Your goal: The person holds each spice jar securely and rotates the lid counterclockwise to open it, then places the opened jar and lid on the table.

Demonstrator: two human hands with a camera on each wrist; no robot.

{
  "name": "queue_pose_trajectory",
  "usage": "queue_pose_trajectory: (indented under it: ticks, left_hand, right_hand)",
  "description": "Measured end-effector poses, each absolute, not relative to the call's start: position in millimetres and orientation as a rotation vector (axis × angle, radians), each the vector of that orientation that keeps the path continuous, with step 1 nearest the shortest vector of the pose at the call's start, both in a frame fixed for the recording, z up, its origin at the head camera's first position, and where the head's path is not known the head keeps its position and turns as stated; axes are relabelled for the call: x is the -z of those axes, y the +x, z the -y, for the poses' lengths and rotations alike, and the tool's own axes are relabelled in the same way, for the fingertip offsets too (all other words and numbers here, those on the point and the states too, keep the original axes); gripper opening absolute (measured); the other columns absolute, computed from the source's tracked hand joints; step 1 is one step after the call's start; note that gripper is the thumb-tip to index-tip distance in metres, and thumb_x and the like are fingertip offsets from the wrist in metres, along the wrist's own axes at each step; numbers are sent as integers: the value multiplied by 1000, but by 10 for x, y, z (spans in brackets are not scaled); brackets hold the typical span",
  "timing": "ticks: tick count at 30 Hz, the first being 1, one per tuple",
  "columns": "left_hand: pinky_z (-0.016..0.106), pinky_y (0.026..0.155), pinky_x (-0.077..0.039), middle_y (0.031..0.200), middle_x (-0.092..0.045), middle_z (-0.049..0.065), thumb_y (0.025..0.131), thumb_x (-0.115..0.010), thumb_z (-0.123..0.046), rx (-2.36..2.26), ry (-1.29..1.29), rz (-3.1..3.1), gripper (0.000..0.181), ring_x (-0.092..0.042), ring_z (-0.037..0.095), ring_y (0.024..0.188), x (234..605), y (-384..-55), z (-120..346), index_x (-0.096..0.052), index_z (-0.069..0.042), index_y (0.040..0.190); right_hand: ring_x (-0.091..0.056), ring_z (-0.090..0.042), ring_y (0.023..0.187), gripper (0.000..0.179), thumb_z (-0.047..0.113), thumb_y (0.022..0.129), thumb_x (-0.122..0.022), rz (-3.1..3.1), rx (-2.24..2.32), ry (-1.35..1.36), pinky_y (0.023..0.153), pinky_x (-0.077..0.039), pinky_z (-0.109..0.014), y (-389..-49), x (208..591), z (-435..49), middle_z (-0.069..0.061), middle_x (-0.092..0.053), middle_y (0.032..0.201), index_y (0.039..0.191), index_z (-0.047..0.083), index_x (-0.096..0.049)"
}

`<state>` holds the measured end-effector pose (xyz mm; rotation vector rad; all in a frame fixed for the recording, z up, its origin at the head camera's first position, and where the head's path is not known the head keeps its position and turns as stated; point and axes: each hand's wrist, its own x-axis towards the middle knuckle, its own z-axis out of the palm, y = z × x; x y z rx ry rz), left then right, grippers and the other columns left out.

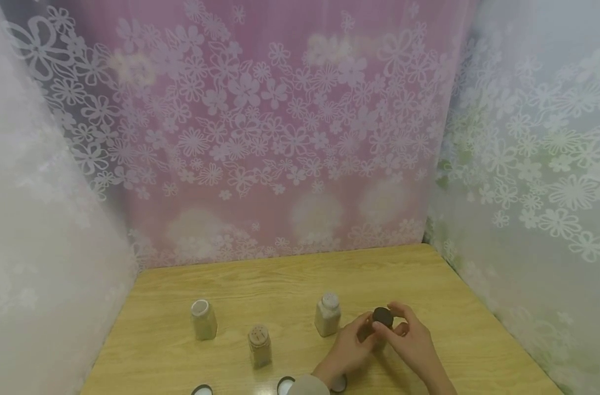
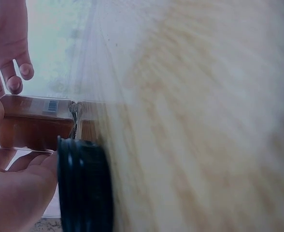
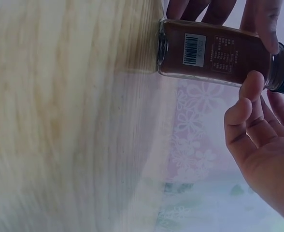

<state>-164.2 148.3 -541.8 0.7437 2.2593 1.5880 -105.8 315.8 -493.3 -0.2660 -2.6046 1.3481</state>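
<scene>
A square glass jar of reddish-brown spice (image 3: 209, 53) stands on the wooden table at the right. My left hand (image 1: 346, 348) grips the jar round its body, fingers on one side and thumb on the other. On top of the jar is a round black cap (image 1: 383, 316). My right hand (image 1: 414, 341) pinches this cap between thumb and index finger, its other fingers curled loosely beside the neck. A barcode label shows on the jar's side in the right wrist view. Part of the jar is covered by my hands in the head view.
Left of my hands stand a white-topped jar (image 1: 328, 314), a jar with a perforated top (image 1: 259, 345) and an open-mouthed jar (image 1: 203, 320). Dark-rimmed lids (image 1: 202, 390) lie along the near edge; one black lid (image 2: 84, 186) is close to my left wrist. Flowered curtains (image 1: 280, 137) surround the table.
</scene>
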Motion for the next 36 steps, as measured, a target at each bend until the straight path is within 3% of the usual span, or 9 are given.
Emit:
queue_pose_trajectory:
  ticks: [5, 11, 15, 18, 22, 25, 29, 32, 36]
  left_hand:
    - [47, 114, -52, 154, -59, -1, 106, -62, -46, -1590, 760, -2238, 55, -58, 25, 141, 5430, -1646, -1489, -50, -26, 156]
    - [41, 111, -54, 151, -62, -1, 106, -61, -47, -1590, 785, -2253, 56, -61, 21, 137, 5411, -1657, -1486, -51, -25, 156]
    - [45, 116, -50, 154, -59, -4, 106, -62, -45, -1594, 753, -2253, 55, -57, 22, 142, 5391, -1653, -1488, -51, -25, 156]
    - [47, 117, -49, 154, -59, -4, 106, -63, -45, -1597, 752, -2251, 53, -56, 23, 143, 5387, -1645, -1488, -51, -28, 155]
    - [48, 115, -51, 155, -59, -1, 106, -62, -46, -1590, 768, -2246, 53, -58, 25, 142, 5389, -1639, -1476, -51, -29, 155]
    - [47, 114, -52, 155, -59, 1, 106, -60, -49, -1581, 769, -2246, 55, -58, 26, 141, 5384, -1637, -1466, -50, -27, 156]
    - [48, 115, -51, 157, -57, 1, 106, -60, -50, -1559, 739, -2262, 59, -56, 27, 143, 5368, -1634, -1465, -49, -24, 157]
    - [50, 114, -52, 157, -57, 1, 106, -62, -46, -1555, 723, -2261, 57, -56, 28, 143, 5369, -1632, -1467, -49, -24, 157]
    - [46, 113, -53, 154, -59, 0, 106, -63, -41, -1576, 732, -2248, 53, -57, 25, 142, 5379, -1639, -1467, -50, -26, 156]
  right_hand:
    - [-57, -7, 66, 51, 31, 99, -77, 2590, -1372, -256, 58, -50, -22, -1036, 4937, -3164, -9, -69, 90, 141, 12, -58]
    - [-58, -4, 72, 52, 27, 101, -74, 2569, -1299, -169, 58, -50, -23, -1051, 4937, -3168, -16, -67, 129, 147, 11, -57]
    - [-55, -7, 62, 62, 36, 98, -77, 2603, -1394, -281, 53, -48, -23, -1067, 4927, -3168, -14, -71, 101, 147, 9, -50]
    - [-53, -8, 57, 59, 36, 98, -77, 2611, -1421, -315, 52, -48, -22, -1061, 4931, -3166, -7, -64, 75, 143, 8, -52]
    - [-57, -6, 65, 49, 29, 100, -75, 2588, -1360, -237, 57, -50, -22, -1040, 4938, -3157, -6, -67, 90, 142, 9, -59]
    - [-58, -5, 70, 51, 28, 101, -74, 2581, -1329, -198, 58, -50, -23, -1038, 4932, -3148, -13, -68, 117, 145, 10, -58]
    - [-54, -7, 61, 58, 36, 99, -75, 2598, -1380, -265, 51, -48, -23, -1059, 4912, -3137, -13, -70, 98, 148, 10, -55]
    - [-50, -7, 56, 57, 37, 98, -77, 2606, -1394, -298, 49, -46, -22, -1072, 4919, -3137, -4, -59, 73, 144, 10, -57]
    - [-53, -6, 66, 49, 31, 99, -76, 2596, -1308, -198, 54, -49, -22, -1071, 4941, -3137, -8, -67, 97, 141, 8, -61]
